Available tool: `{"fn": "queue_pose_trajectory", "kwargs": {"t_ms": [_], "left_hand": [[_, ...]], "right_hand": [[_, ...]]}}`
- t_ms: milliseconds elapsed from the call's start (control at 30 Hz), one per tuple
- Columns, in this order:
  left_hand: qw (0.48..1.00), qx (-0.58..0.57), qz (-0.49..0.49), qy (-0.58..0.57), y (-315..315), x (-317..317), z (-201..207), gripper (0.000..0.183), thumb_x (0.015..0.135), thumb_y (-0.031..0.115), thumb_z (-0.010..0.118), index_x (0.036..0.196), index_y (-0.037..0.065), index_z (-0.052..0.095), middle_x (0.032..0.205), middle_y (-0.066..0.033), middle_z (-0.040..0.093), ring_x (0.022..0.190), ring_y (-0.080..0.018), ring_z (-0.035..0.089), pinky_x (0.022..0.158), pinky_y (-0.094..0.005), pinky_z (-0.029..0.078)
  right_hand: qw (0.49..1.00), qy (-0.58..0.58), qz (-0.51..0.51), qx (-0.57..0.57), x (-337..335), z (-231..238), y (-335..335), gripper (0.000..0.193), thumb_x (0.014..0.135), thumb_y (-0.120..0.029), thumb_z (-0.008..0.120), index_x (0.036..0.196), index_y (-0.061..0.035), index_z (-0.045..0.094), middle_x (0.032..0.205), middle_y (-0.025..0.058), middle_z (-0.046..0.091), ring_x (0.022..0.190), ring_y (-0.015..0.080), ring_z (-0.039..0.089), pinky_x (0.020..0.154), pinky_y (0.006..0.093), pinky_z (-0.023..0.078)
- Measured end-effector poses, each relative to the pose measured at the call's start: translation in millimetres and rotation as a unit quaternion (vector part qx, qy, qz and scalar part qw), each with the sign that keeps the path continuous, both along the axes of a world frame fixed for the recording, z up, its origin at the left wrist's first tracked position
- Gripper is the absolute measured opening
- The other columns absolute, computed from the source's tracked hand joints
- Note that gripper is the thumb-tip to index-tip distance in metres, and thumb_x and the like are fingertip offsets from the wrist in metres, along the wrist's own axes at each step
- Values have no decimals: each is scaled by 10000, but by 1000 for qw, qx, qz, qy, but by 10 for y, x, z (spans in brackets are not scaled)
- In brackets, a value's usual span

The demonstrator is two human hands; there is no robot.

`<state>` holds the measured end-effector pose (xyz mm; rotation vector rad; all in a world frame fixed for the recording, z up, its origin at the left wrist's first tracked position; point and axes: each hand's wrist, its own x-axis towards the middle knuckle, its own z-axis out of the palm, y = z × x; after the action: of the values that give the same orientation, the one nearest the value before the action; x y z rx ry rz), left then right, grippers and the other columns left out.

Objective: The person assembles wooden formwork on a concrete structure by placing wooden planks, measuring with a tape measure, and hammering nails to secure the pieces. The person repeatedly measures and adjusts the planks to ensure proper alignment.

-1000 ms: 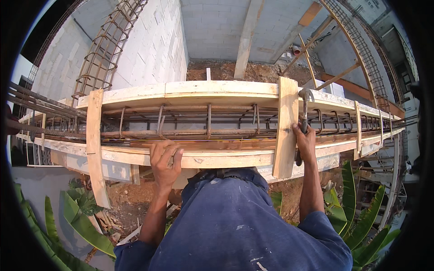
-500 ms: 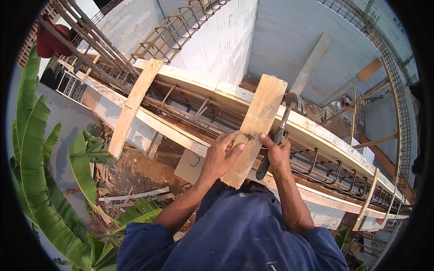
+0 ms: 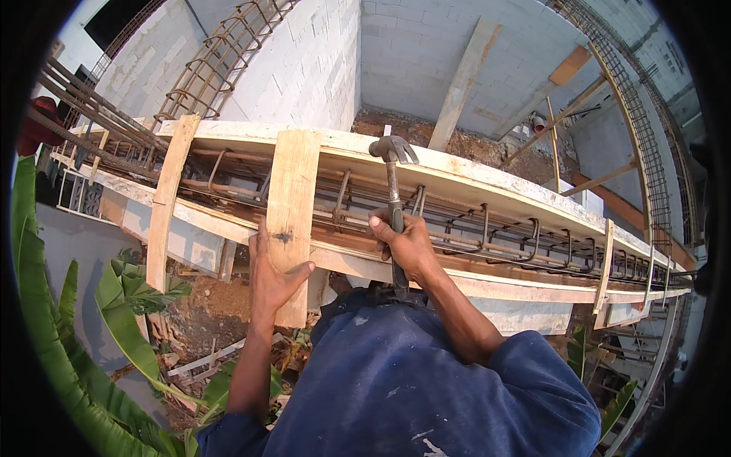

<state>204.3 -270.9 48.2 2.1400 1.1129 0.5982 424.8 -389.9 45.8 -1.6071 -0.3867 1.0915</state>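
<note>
A short wooden plank [image 3: 293, 190] with a dark knot lies across the two long boards of a formwork trough. My left hand [image 3: 272, 283] grips its near part, fingers along the left edge and thumb across the face. To the right, my right hand [image 3: 410, 247] is closed around the dark grip of a claw hammer [image 3: 393, 183]. The hammer's head points away from me, over the trough near the far formwork board [image 3: 472, 171]. Beneath the plank and hammer runs a rebar cage [image 3: 487, 236] between the boards.
Another wooden crosspiece [image 3: 169, 202] spans the trough at left, and a narrower one [image 3: 604, 263] at right. Upright rebar rods [image 3: 95, 103] rise at far left. Banana leaves [image 3: 46, 305] fill the lower left. A pale block wall [image 3: 426, 61] stands beyond.
My right hand has come off the plank and now holds the hammer apart from it, to the right. The plank has swung straighter across the trough, and the view has shifted.
</note>
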Motion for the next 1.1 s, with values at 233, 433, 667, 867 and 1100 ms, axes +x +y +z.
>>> {"fn": "queue_pose_trajectory", "kwargs": {"t_ms": [233,433,667,867,1100], "left_hand": [[994,-17,-89,63,-220,595,-222,1134,610,268,874,1514,-1,245,1305,-315,471,1227,-446,470,1047,-466,398],[992,-15,-90,89,-244,862,-433,1092,637,230,860,1518,4,255,1377,-321,448,1267,-450,461,1081,-479,381],[991,31,-129,-8,-768,1145,-198,1085,626,264,889,1493,-21,301,1271,-279,511,1186,-427,527,1010,-474,435],[988,-13,-82,130,-1196,1651,-249,1096,639,331,871,1480,-61,290,1255,-296,524,1152,-442,547,987,-490,448],[991,-36,-86,98,-1203,1603,-316,1128,653,345,838,1490,-92,219,1209,-298,503,1104,-436,546,946,-466,461]], "right_hand": [[947,-277,-142,-82,815,58,-1255,312,905,-301,708,913,10,697,625,14,590,575,104,504,526,330,401],[869,-437,-61,-224,854,-201,-2089,329,865,-344,709,911,-19,720,964,176,696,1064,334,593,968,477,391],[834,-537,-35,-120,751,-468,-2266,347,848,-299,724,1015,5,710,1247,155,619,1247,351,486,1041,481,352],[847,-517,-64,-101,772,-476,-2274,296,843,-248,715,984,12,712,1203,148,641,1229,357,495,1039,477,358],[843,-529,-55,-83,772,-528,-2281,245,836,-222,714,954,-7,710,1156,145,658,1182,363,523,997,490,372]]}}
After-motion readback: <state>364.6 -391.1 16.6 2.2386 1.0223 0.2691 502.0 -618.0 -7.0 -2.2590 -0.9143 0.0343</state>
